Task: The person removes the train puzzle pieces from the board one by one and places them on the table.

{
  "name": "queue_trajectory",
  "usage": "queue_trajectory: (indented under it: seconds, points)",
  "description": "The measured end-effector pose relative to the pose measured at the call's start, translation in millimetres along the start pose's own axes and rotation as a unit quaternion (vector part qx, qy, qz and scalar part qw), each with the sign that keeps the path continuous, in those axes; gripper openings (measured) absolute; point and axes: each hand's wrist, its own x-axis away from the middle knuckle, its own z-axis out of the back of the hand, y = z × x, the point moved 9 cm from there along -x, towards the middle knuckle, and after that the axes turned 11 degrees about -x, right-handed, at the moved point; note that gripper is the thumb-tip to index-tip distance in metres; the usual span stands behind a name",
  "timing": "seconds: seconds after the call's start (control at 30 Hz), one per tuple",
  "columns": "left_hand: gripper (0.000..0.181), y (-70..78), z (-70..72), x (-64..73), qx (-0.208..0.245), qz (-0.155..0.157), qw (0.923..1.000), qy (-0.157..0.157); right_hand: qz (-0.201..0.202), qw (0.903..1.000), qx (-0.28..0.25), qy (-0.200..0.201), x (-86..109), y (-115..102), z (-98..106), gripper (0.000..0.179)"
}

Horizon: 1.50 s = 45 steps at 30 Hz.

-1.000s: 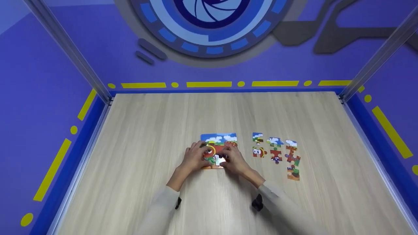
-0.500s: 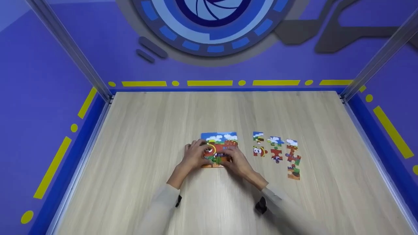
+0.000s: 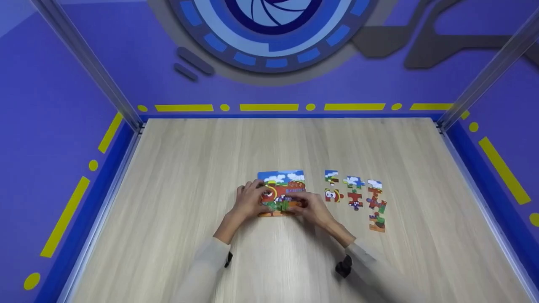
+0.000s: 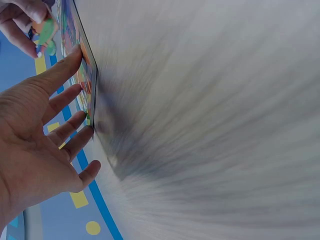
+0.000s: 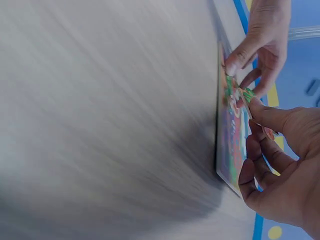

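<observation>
In the head view a small picture puzzle [image 3: 281, 176] with blue sky and a red vehicle lies flat in the middle of the table. My left hand [image 3: 249, 200] rests at its left side; the left wrist view shows the thumb and long, fairly straight fingers [image 4: 64, 71] touching the board's face and edge. Over the puzzle's lower right, my right hand [image 3: 316, 207] pinches a green and orange puzzle piece [image 5: 248, 95] between thumb and fingertips. That piece is tilted and raised off the board, as the left wrist view also shows. My fingers hide some of the picture.
Several loose puzzle pieces lie in rough columns to the right, among them one with eyes [image 3: 333, 195], a cloud piece [image 3: 354, 182] and a cactus piece [image 3: 377, 223]. Blue panels [image 3: 269, 94] with yellow marks enclose the wooden table [image 3: 202, 160].
My right hand has shifted slightly right, and its piece has turned from a glaring white face to showing green and orange. My left hand stays at the puzzle's left side.
</observation>
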Motion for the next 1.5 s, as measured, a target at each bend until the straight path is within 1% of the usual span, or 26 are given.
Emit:
queue_trajectory:
  seconds: [0.07, 0.17, 0.27, 0.43, 0.57, 0.67, 0.8, 0.9, 1.0, 1.2, 1.33, 1.43, 1.5]
  points:
    - [0.051, 0.8, -1.2, -0.4, 0.002, -0.003, 1.0000, 0.000, -0.010, 0.9999, -0.010, -0.001, 4.6, 0.7, 6.4, 0.040]
    - [0.051, 2.1, -2.4, -1.0, 0.009, -0.006, 0.9999, -0.001, -0.019, 0.9998, -0.002, 0.007, 12.0, 2.0, 17.7, 0.040]
    - [0.050, 3.3, -2.3, -1.9, 0.011, -0.008, 0.9999, 0.000, -0.009, 0.9995, 0.021, 0.022, 19.0, 2.4, 30.0, 0.038]
    - [0.050, 3.2, -1.0, -3.5, 0.000, -0.008, 0.9999, 0.005, 0.007, 0.9986, 0.039, 0.035, 28.7, 6.1, 49.9, 0.036]
    - [0.051, 2.6, -0.3, -3.0, -0.003, -0.009, 0.9999, 0.007, 0.000, 0.9981, 0.049, 0.036, 35.5, 12.0, 65.1, 0.036]
    - [0.052, 1.8, -0.1, -2.6, 0.003, -0.008, 0.9999, 0.007, -0.004, 0.9978, 0.053, 0.040, 40.6, 15.2, 76.3, 0.035]
    - [0.052, 0.1, -0.2, -1.6, 0.016, -0.004, 0.9999, 0.004, 0.010, 0.9971, 0.060, 0.046, 46.8, 16.7, 88.3, 0.034]
    - [0.052, -0.9, 0.5, -0.8, 0.013, 0.001, 0.9999, 0.004, 0.022, 0.9966, 0.065, 0.045, 51.4, 17.8, 94.1, 0.033]
    - [0.051, -1.0, 1.2, -0.2, 0.011, 0.003, 0.9999, 0.003, 0.018, 0.9964, 0.070, 0.044, 56.7, 21.3, 98.6, 0.034]
    - [0.050, 0.0, 0.5, -0.1, 0.010, 0.003, 0.9999, 0.000, -0.009, 0.9961, 0.073, 0.050, 67.6, 30.1, 106.9, 0.035]
    - [0.050, 0.2, 0.6, 0.3, 0.008, 0.001, 1.0000, 0.003, -0.040, 0.9950, 0.076, 0.051, 73.4, 37.3, 110.6, 0.036]
    - [0.050, 0.4, 0.7, 1.1, 0.007, -0.002, 1.0000, 0.005, -0.045, 0.9947, 0.079, 0.048, 76.8, 40.1, 112.4, 0.037]
    - [0.051, 0.2, 0.0, 1.8, 0.010, 0.000, 0.9999, 0.003, -0.038, 0.9949, 0.081, 0.046, 78.9, 40.8, 113.5, 0.037]
